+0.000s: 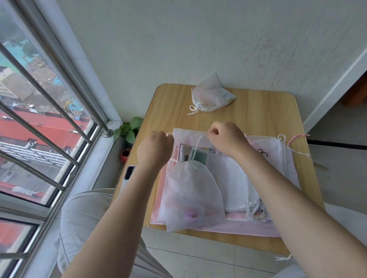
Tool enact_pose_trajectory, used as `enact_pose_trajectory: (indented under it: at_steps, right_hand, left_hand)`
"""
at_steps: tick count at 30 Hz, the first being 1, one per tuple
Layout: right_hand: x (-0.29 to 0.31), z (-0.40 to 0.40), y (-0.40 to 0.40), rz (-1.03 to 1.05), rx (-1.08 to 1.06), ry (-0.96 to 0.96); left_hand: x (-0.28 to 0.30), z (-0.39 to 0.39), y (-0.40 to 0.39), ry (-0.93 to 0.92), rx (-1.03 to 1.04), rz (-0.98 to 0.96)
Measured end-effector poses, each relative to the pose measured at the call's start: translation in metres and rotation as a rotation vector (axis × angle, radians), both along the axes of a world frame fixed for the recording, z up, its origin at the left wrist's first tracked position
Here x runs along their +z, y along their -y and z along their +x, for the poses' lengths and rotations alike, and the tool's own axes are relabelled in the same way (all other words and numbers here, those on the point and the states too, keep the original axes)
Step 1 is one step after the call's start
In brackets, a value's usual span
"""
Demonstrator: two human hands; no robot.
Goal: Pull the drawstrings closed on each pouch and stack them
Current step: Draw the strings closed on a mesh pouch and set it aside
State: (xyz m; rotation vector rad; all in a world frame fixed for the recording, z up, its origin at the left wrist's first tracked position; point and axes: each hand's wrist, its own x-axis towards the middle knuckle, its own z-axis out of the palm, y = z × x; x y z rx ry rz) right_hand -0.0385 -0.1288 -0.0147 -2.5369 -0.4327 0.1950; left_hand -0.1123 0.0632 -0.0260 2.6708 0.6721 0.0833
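A white translucent pouch (pixel 191 195) with coloured items inside hangs above the near left of the wooden table (pixel 264 115), its neck gathered tight. My left hand (pixel 155 150) and my right hand (pixel 226 138) each pinch one of its white drawstrings (pixel 197 147), pulled apart to either side. Under it lie several flat white and pink pouches (pixel 274 166) with loose cords. A closed white pouch (pixel 213 96) sits at the table's far edge.
A wall stands right behind the table. A barred window fills the left side, with a potted plant (pixel 129 130) and a red pot at its sill. A phone (pixel 129 172) lies just left of the table. My knees are below.
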Motion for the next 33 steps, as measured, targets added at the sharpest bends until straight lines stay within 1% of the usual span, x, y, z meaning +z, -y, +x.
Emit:
enact_pose_trajectory:
  at_steps: [2,3,4,6,8,12,14,17,18,19,21,23,25,26,28,30,31,33]
  right_hand:
    - [-0.005,-0.007,-0.002,-0.096,0.072,-0.254]
    - [-0.008,-0.011,-0.004,-0.108,0.101,-0.351]
    - [-0.010,-0.016,-0.007,-0.109,0.113,-0.409]
    - [-0.015,-0.025,-0.014,-0.052,0.097,-0.448]
    - [-0.019,-0.030,-0.018,0.026,0.078,-0.466]
    - [-0.023,-0.037,-0.023,0.171,0.095,-0.533]
    - [-0.023,-0.039,-0.023,0.242,0.082,-0.561]
    - [-0.020,-0.040,-0.020,0.389,0.033,-0.620]
    - [-0.019,-0.039,-0.019,0.442,0.001,-0.617]
    - [-0.017,-0.038,-0.020,0.509,-0.049,-0.605]
    - [-0.011,-0.034,-0.021,0.664,-0.152,-0.553]
    - [-0.002,-0.030,-0.022,0.778,-0.197,-0.486]
    - [0.010,-0.028,-0.023,0.808,-0.180,-0.421]
    - [0.015,-0.028,-0.024,0.804,-0.159,-0.401]
    - [0.025,-0.030,-0.025,0.830,-0.106,-0.404]
    - [0.031,-0.035,-0.027,0.850,-0.066,-0.435]
    - [0.032,-0.036,-0.026,0.849,-0.059,-0.447]
    - [0.031,-0.037,-0.023,0.800,-0.067,-0.459]
  left_hand:
    - [-0.005,-0.006,0.000,-0.244,0.030,-0.095]
    - [-0.007,-0.009,0.003,-0.319,0.020,-0.112]
    - [-0.008,-0.012,0.007,-0.367,0.007,-0.118]
    - [-0.006,-0.015,0.015,-0.388,0.006,-0.160]
    - [-0.003,-0.015,0.019,-0.324,0.004,-0.263]
    - [-0.001,-0.019,0.021,-0.140,0.055,-0.548]
    - [0.004,-0.022,0.025,-0.013,0.120,-0.771]
    - [0.011,-0.028,0.027,0.131,0.170,-1.199]
    - [0.012,-0.029,0.027,0.154,0.171,-1.264]
    - [0.012,-0.029,0.027,0.153,0.171,-1.264]
    - [0.015,-0.027,0.027,0.099,0.149,-1.163]
    - [0.019,-0.026,0.027,-0.003,0.055,-1.004]
    - [0.025,-0.025,0.026,-0.099,-0.092,-0.906]
    - [0.027,-0.024,0.027,-0.129,-0.164,-0.925]
    - [0.034,-0.023,0.030,-0.149,-0.279,-1.063]
    - [0.039,-0.023,0.033,-0.146,-0.345,-1.187]
    - [0.041,-0.023,0.034,-0.145,-0.364,-1.209]
    - [0.039,-0.022,0.034,-0.141,-0.371,-1.164]
